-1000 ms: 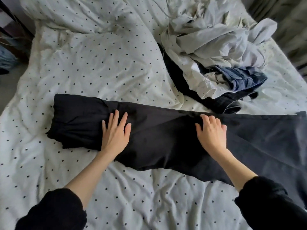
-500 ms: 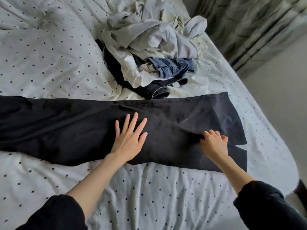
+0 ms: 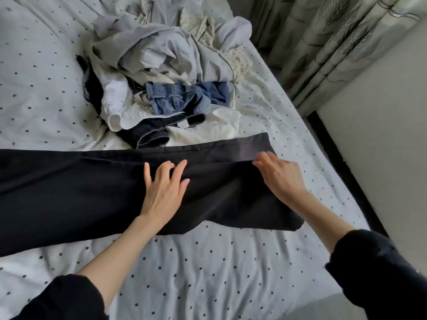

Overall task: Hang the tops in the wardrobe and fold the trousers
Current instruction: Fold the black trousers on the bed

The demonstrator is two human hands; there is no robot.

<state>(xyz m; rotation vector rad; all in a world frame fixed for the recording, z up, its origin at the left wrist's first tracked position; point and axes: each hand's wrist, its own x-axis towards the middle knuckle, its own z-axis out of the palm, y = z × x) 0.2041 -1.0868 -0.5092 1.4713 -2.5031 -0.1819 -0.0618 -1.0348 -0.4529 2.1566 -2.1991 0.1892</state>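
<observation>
The left hand [image 3: 165,189] lies flat on the long black cotton trousers [image 3: 80,188], fingers spread and pressing the cloth down near its middle. The right hand [image 3: 280,175] sits at the far-right end of the trousers, where half a second ago it rested lower with curled fingers; now its fingertips reach up to the raised hem edge, and whether they pinch the cloth or only touch it I cannot tell. That end has lifted into a soft ridge, so the right leg end seems about to be carried leftward over the pressing hand, likely the first fold. The trousers stretch across the white duvet with small dark dots [image 3: 208,262], running off the left edge of view. Just beyond them sits a crumpled heap of pale grey and white tops [image 3: 161,49], with blue denim jeans [image 3: 175,100] and a dark garment tucked underneath. Patterned curtains [image 3: 335,47] hang at the right.
</observation>
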